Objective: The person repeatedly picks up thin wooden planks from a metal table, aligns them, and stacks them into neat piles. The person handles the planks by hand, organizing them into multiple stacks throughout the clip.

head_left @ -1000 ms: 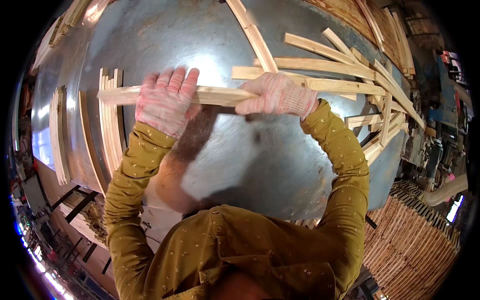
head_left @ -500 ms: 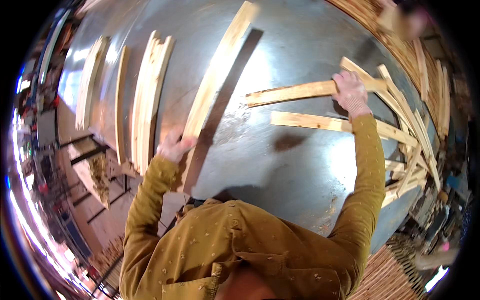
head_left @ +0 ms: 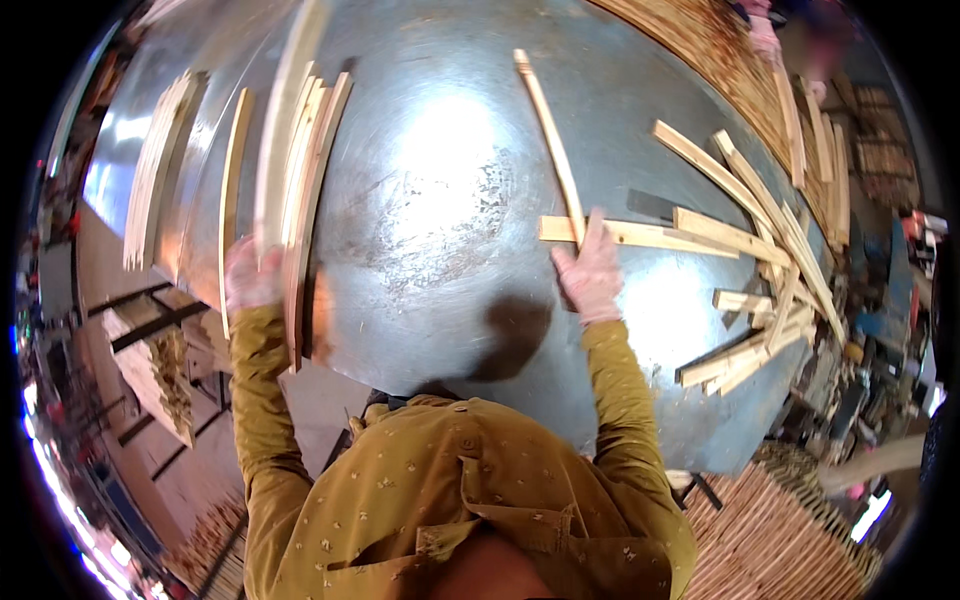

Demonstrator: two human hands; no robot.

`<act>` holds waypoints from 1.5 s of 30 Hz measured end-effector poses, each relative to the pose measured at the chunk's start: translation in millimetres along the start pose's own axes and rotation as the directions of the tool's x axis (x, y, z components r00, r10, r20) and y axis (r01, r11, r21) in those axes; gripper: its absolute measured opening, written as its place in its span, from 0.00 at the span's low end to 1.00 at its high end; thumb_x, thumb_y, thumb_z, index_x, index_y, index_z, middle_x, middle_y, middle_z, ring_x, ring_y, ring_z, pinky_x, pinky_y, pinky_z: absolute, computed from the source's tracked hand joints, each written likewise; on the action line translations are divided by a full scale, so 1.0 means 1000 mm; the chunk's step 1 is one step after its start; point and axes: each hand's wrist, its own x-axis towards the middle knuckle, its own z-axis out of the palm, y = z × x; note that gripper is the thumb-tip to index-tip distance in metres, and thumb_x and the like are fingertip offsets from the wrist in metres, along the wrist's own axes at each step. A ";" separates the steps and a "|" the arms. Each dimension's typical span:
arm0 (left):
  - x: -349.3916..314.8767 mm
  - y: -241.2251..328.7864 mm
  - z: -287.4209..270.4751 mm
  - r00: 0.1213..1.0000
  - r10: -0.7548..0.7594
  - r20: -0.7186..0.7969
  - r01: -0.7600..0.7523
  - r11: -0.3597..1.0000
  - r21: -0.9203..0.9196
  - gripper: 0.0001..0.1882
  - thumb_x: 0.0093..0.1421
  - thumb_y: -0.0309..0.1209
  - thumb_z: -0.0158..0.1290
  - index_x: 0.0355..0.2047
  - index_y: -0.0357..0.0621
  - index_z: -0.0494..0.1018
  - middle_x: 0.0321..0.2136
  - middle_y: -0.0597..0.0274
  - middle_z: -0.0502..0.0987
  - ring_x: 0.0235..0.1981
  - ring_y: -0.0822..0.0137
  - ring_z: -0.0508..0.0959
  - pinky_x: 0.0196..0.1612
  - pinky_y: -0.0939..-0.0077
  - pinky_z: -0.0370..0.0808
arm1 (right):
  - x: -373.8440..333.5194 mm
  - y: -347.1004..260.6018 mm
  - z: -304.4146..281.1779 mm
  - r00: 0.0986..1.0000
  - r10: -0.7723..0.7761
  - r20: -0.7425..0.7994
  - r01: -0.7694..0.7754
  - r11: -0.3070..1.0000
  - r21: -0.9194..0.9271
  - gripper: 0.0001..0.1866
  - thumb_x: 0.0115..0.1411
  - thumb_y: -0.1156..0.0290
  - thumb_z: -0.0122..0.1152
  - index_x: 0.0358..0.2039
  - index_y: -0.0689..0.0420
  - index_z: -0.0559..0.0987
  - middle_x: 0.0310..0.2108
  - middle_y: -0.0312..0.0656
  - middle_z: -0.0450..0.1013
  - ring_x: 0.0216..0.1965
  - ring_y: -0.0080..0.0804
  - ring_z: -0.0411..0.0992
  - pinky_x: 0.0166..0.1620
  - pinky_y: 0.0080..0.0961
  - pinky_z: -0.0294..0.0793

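My left hand (head_left: 253,272) is closed around the near end of a long pale wood strip (head_left: 280,140), blurred by motion. The strip is over the left edge of a bundle of wood strips (head_left: 318,190). A single thin strip (head_left: 235,190) lies just left of it, partly hidden by my hand. My right hand (head_left: 590,268) grips the near end of another narrow wood strip (head_left: 550,135), which points away from me. That end is above a strip lying crosswise (head_left: 640,234) on the metal table (head_left: 420,320); whether they touch I cannot tell.
A loose pile of crossed strips (head_left: 785,245) covers the table's right side. At the far left is a stack of strips (head_left: 160,170). Beyond the far right edge, another person's hand (head_left: 763,35) shows near more wood. Stacked timber (head_left: 770,520) stands below right.
My left hand has carried its strip leftward to the bundle. My right hand has come nearer and leftward, swinging its strip from crosswise to pointing away from me.
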 end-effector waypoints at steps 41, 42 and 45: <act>-0.007 0.097 0.085 0.895 0.295 0.334 0.032 0.706 -0.707 0.35 0.59 0.29 0.60 0.66 0.44 0.61 0.59 0.54 0.69 0.56 0.61 0.70 0.59 0.65 0.70 | 0.022 -0.114 -0.069 0.615 -0.766 -0.187 0.788 0.591 0.171 0.13 0.53 0.63 0.66 0.32 0.56 0.74 0.27 0.41 0.71 0.28 0.33 0.73 0.29 0.30 0.80; -0.032 0.186 0.081 0.909 0.333 0.251 0.008 0.588 -0.809 0.32 0.58 0.31 0.61 0.62 0.38 0.64 0.50 0.53 0.74 0.46 0.61 0.75 0.50 0.66 0.75 | 0.024 -0.167 -0.113 0.748 -0.608 0.266 0.484 0.774 0.408 0.16 0.55 0.59 0.65 0.34 0.56 0.73 0.27 0.40 0.69 0.26 0.31 0.70 0.28 0.31 0.79; -0.070 0.294 0.089 0.868 0.315 0.384 0.298 0.287 -0.910 0.22 0.59 0.32 0.59 0.51 0.36 0.69 0.37 0.59 0.73 0.34 0.64 0.73 0.39 0.69 0.72 | 0.005 -0.192 -0.155 0.777 -0.571 -0.265 0.530 0.366 0.764 0.25 0.62 0.52 0.59 0.50 0.59 0.72 0.38 0.45 0.74 0.40 0.36 0.76 0.41 0.37 0.80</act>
